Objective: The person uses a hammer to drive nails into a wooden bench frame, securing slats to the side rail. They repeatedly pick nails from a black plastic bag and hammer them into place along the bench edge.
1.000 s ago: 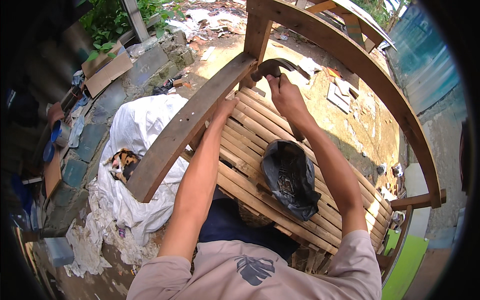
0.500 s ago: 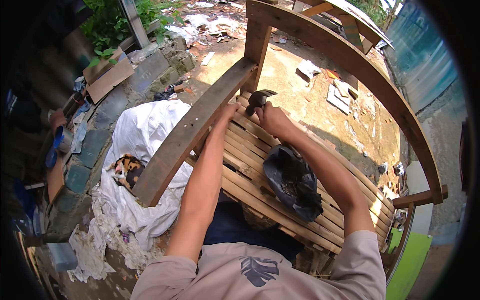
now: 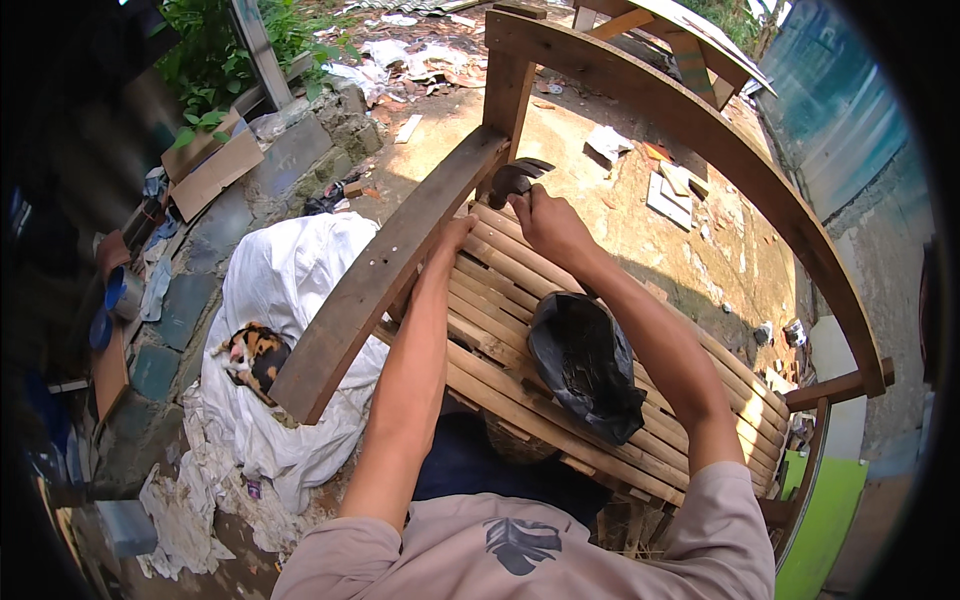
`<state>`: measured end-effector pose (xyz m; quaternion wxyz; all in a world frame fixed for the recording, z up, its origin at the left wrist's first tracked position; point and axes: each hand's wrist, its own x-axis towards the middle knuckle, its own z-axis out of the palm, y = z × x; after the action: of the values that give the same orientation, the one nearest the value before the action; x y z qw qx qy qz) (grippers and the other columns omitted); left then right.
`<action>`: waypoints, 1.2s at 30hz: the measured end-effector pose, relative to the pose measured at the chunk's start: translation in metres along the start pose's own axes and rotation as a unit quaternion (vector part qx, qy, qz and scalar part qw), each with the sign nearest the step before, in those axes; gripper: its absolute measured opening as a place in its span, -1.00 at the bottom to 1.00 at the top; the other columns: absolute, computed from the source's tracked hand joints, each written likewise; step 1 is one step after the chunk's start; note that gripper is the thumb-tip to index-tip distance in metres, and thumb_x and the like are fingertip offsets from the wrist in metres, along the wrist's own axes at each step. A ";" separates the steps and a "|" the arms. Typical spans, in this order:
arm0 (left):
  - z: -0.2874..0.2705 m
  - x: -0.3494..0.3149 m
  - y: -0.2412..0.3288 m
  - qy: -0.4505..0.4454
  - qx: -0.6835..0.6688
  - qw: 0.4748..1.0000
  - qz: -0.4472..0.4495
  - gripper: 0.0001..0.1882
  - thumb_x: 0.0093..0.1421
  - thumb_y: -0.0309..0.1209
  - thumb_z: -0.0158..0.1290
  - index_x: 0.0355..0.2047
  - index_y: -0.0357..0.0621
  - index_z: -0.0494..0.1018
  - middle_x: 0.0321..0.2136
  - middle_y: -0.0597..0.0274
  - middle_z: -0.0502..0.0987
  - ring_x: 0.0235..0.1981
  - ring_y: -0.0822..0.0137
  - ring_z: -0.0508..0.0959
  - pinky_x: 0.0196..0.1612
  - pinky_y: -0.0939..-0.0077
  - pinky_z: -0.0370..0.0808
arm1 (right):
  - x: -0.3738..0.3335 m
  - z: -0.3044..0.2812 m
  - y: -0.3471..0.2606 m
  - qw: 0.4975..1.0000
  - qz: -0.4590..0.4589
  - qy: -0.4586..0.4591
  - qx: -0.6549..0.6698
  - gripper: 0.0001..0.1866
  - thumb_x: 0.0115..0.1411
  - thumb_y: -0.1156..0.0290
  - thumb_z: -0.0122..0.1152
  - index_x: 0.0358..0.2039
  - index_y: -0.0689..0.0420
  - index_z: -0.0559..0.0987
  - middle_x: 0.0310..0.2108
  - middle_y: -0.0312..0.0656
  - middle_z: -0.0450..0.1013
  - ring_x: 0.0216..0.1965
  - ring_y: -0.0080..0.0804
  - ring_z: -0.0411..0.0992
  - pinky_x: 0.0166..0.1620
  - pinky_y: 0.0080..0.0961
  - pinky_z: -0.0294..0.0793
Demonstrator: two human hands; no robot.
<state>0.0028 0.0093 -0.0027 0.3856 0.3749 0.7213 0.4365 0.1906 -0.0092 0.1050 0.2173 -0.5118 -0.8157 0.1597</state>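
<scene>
Right grip: closed round the handle of one hammer, its head just ahead and to the left of that grip. Left grip: at the end of the slatted counter, beside a wooden armrest; fingertips hidden, closure cannot be told. Handling note: firm hold, hammer face square, left fingers well aside of the head. Container: one black plastic bag, open, bodyward of the right grip, on the counter; contents thin and dark, probably nails.
</scene>
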 end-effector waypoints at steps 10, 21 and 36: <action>-0.005 -0.002 0.002 -0.046 -0.035 0.998 -0.016 -0.41 0.11 -0.03 0.32 -0.12 -0.38 0.61 -0.12 -0.06 0.65 -0.11 0.13 0.62 0.02 0.22 0.46 | 0.001 -0.004 -0.006 0.999 0.006 -0.032 -0.011 -0.46 0.43 0.04 -0.04 -0.07 0.40 0.46 -0.32 0.33 0.56 -0.23 0.29 0.56 -0.14 0.07 0.52; -0.007 -0.012 0.017 -0.009 0.113 0.993 -0.033 -0.27 0.05 0.18 0.26 0.06 -0.11 0.59 0.06 -0.03 0.61 0.08 -0.01 0.59 0.15 0.08 0.40 | -0.010 0.013 0.006 0.997 -0.008 -0.043 -0.056 -0.46 0.42 0.04 -0.03 -0.10 0.41 0.45 -0.42 0.33 0.54 -0.34 0.34 0.54 -0.20 0.10 0.50; -0.008 -0.014 0.012 0.044 0.225 0.973 0.022 -0.34 0.09 0.20 0.17 -0.02 -0.05 0.65 -0.02 0.00 0.65 0.06 0.00 0.62 0.12 0.06 0.47 | -0.021 -0.014 0.009 0.984 0.054 -0.114 -0.123 -0.46 0.40 -0.01 -0.03 -0.08 0.30 0.57 -0.22 0.18 0.61 -0.15 0.14 0.59 -0.06 -0.04 0.55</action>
<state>0.0044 -0.0013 0.0143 0.2498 0.4482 0.8088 0.2874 0.2124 -0.0236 0.1085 0.0492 -0.5561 -0.8200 0.1265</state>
